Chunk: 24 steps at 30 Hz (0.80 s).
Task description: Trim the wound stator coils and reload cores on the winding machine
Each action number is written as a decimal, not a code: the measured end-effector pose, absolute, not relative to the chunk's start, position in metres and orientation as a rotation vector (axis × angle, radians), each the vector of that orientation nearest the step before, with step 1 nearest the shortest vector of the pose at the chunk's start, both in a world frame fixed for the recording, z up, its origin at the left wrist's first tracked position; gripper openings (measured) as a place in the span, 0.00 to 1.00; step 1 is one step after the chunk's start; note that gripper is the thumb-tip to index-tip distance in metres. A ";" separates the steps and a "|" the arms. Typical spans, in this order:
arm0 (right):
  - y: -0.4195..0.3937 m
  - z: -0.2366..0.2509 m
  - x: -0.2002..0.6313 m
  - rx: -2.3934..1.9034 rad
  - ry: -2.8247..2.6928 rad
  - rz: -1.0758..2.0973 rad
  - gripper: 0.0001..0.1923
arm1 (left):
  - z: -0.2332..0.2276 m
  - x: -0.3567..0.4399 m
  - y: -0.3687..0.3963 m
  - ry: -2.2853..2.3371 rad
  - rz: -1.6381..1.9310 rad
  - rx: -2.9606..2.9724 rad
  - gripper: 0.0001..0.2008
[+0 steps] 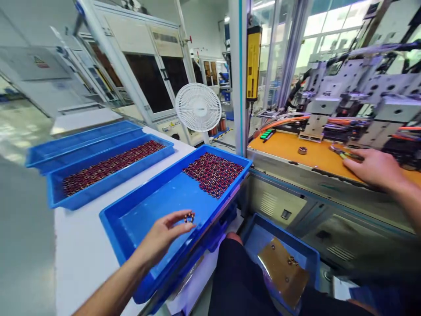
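Pinching ring, left hand; right hand gripping pliers.

Single view from wearer's head, facing forward and down, wide: lap near, left hand over blue tray left, orange bench right, white fan far.

The right edge crops the machine and right forearm.
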State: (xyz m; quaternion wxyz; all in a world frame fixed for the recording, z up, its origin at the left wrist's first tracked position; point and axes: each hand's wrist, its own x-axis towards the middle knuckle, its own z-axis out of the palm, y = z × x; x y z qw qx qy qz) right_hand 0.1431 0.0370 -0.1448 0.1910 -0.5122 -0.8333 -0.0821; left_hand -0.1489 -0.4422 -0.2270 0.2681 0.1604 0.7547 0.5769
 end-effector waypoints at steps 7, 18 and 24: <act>0.052 -0.151 0.148 -1.543 -2.414 -0.247 0.23 | -0.267 -0.269 -0.376 2.345 1.309 0.492 0.12; 0.042 -0.147 0.144 -1.548 -2.412 -0.242 0.22 | -0.310 -0.300 -0.335 2.529 1.180 0.604 0.17; 0.035 -0.145 0.142 -1.515 -2.406 -0.219 0.23 | -0.315 -0.290 -0.324 2.583 1.283 0.576 0.18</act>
